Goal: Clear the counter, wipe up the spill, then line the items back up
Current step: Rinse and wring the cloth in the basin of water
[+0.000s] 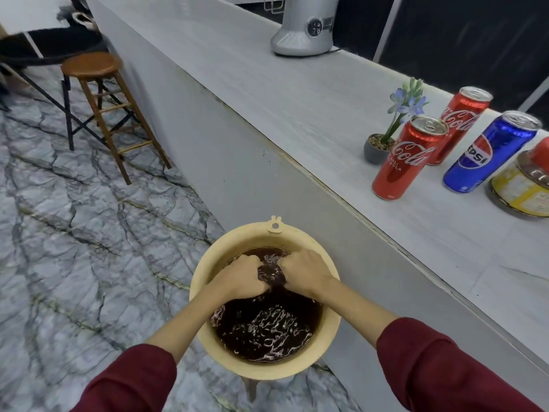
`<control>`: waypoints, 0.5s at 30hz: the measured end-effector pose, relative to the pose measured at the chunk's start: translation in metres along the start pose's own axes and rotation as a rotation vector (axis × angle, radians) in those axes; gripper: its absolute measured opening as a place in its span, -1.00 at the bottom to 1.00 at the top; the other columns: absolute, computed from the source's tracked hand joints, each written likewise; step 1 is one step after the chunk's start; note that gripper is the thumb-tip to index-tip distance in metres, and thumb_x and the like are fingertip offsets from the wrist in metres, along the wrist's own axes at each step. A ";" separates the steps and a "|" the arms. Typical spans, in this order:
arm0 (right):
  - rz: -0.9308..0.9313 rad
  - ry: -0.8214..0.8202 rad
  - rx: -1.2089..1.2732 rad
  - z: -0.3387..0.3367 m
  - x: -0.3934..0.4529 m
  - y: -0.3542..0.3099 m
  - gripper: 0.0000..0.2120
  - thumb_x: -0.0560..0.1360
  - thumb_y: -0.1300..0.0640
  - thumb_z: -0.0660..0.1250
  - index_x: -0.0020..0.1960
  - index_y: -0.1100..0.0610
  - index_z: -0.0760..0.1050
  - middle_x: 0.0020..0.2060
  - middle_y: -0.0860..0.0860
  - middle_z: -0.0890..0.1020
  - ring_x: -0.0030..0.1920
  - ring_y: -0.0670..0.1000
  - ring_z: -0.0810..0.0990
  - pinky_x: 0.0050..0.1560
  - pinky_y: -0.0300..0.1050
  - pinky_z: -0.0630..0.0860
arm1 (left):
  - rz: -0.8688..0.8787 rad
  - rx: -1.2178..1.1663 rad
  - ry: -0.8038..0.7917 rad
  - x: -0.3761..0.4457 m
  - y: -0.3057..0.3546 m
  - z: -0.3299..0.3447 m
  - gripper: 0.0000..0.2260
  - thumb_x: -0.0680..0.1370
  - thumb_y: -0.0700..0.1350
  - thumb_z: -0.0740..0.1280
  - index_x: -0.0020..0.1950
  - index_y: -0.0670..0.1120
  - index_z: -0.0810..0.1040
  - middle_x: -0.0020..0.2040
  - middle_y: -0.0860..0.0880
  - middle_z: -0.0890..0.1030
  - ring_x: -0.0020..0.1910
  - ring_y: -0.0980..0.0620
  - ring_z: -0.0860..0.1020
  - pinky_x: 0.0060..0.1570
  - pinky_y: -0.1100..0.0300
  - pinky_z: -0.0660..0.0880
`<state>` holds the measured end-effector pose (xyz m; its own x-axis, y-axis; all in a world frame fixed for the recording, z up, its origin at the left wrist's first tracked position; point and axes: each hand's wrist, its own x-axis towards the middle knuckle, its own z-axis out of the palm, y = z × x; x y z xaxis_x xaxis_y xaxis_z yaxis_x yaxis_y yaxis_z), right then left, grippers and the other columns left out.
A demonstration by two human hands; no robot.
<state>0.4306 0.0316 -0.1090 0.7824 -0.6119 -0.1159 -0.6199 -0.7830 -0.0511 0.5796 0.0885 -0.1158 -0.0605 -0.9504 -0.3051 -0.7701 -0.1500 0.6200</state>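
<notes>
A beige basin (326,346) full of dark rippling water stands below the counter's front face. My left hand (242,276) and my right hand (307,270) both grip a dark wet cloth (271,273) over the water, knuckles close together. On the grey counter (297,114) at the right stand two red Coca-Cola cans (408,159) (462,126), a blue Pepsi can (487,153), a yellow tin (523,188) with a red item on top, and a small potted flower (383,144).
A silver appliance (306,28) sits at the far end of the counter. A wooden stool (98,93) stands on the marble-patterned floor to the left, beside dark folding legs. The basin rests on a low stand whose leg shows beneath.
</notes>
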 end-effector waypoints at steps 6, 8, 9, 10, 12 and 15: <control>0.102 -0.038 0.461 0.002 0.000 0.005 -0.78 0.34 0.09 0.37 -0.12 0.16 0.39 -0.12 0.09 0.55 -0.12 0.09 0.51 -0.21 -0.10 0.32 | 0.084 0.074 0.020 -0.001 -0.013 -0.011 -0.87 0.39 0.00 0.39 -0.27 0.09 0.44 -0.37 0.11 0.49 -0.33 0.06 0.47 -0.31 0.14 0.37; 0.170 -0.233 0.777 -0.003 -0.002 0.013 -0.73 0.30 0.03 0.43 -0.09 0.12 0.46 -0.16 0.00 0.54 -0.14 -0.01 0.50 -0.14 -0.13 0.43 | 0.122 0.100 0.010 -0.003 -0.020 -0.018 -0.77 0.42 -0.07 0.38 0.03 0.01 0.45 -0.20 0.07 0.51 -0.20 0.07 0.48 -0.24 0.24 0.33; 0.185 -0.321 0.917 -0.006 -0.004 0.016 -0.82 0.33 0.08 0.43 -0.13 0.11 0.49 -0.21 -0.02 0.54 -0.18 -0.05 0.50 -0.15 -0.18 0.44 | 0.126 0.104 0.008 -0.004 -0.022 -0.021 -0.75 0.43 -0.14 0.36 0.07 -0.02 0.43 -0.16 0.05 0.50 -0.17 0.07 0.47 -0.27 0.28 0.29; 0.213 -0.401 1.028 -0.006 -0.005 0.021 -0.90 0.37 0.15 0.41 -0.15 0.13 0.53 -0.23 -0.01 0.54 -0.19 -0.05 0.50 -0.13 -0.20 0.44 | 0.135 0.115 0.013 -0.004 -0.023 -0.023 -0.75 0.44 -0.19 0.33 0.08 -0.03 0.43 -0.12 0.04 0.51 -0.13 0.06 0.46 -0.27 0.30 0.29; 0.262 -0.480 1.176 -0.004 -0.006 0.026 -0.87 0.39 0.23 0.40 -0.08 0.24 0.56 -0.17 0.09 0.55 -0.11 0.01 0.52 0.00 -0.11 0.45 | 0.154 0.132 0.017 -0.005 -0.024 -0.022 -0.73 0.46 -0.22 0.30 0.13 -0.03 0.44 -0.01 0.02 0.50 -0.01 0.04 0.46 -0.12 0.28 0.35; 0.300 -0.506 1.373 0.004 -0.006 0.024 -0.86 0.31 0.25 0.41 -0.15 0.17 0.51 -0.22 0.10 0.56 -0.12 0.06 0.54 -0.03 -0.06 0.47 | 0.148 0.070 0.017 -0.005 -0.022 -0.014 -0.68 0.46 -0.18 0.26 0.20 0.03 0.42 0.03 0.03 0.48 0.06 0.03 0.46 0.05 0.15 0.37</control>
<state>0.4110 0.0172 -0.1131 0.6940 -0.3996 -0.5989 -0.5459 0.2504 -0.7996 0.6058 0.0924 -0.1177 -0.1666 -0.9653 -0.2012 -0.7961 0.0112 0.6051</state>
